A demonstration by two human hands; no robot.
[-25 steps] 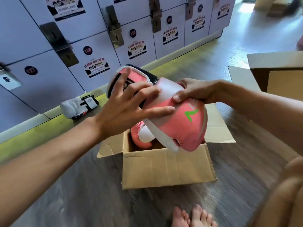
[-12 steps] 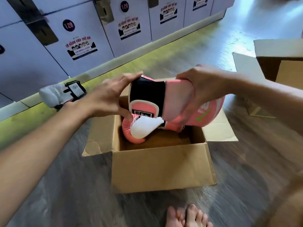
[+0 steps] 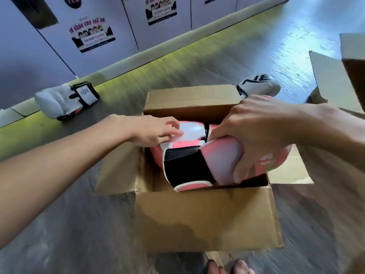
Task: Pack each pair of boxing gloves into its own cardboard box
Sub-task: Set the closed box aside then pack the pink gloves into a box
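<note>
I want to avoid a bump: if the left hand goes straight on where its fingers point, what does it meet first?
Probably the right hand, which grips the upper pink glove. The left hand already rests on the lower glove; depth is unclear.

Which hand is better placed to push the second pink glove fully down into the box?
The right hand. It already grips the second pink glove over the open box. The left hand only rests on the first pink glove inside.
</note>
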